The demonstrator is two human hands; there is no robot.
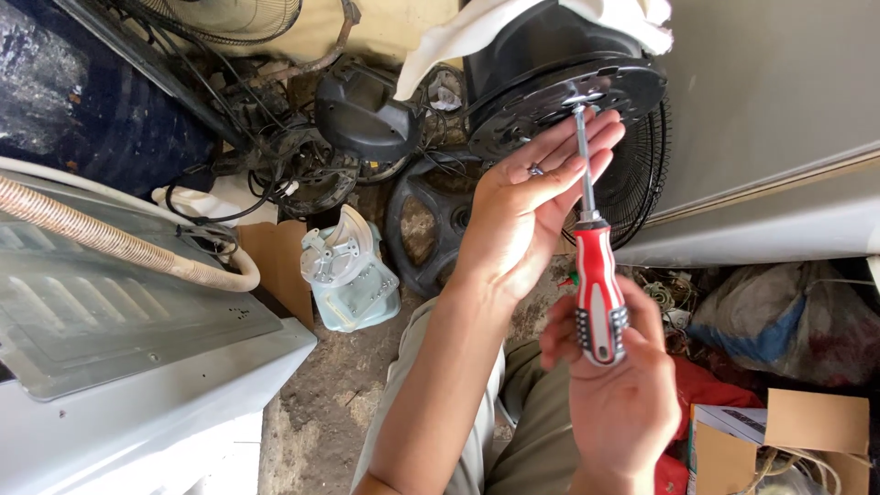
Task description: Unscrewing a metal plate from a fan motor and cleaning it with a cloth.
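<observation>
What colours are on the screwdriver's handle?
Red and white with a black section, on the screwdriver; the head view shows it best.

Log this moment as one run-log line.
right hand: grips red screwdriver | tip: at black fan motor housing | left hand: open, fingers steadying shaft | floor: fan parts

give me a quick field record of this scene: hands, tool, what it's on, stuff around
right hand: grips the red, white and black handled screwdriver, shaft pointing up
left hand: open, fingers steadying the shaft
tool tip: at the centre of the round black plastic fan motor housing
behind housing: black wire fan grille
left of view: white ribbed metal panel with beige corrugated hose
floor: pale blue-white plastic motor part
lower right: brown cardboard box
</observation>
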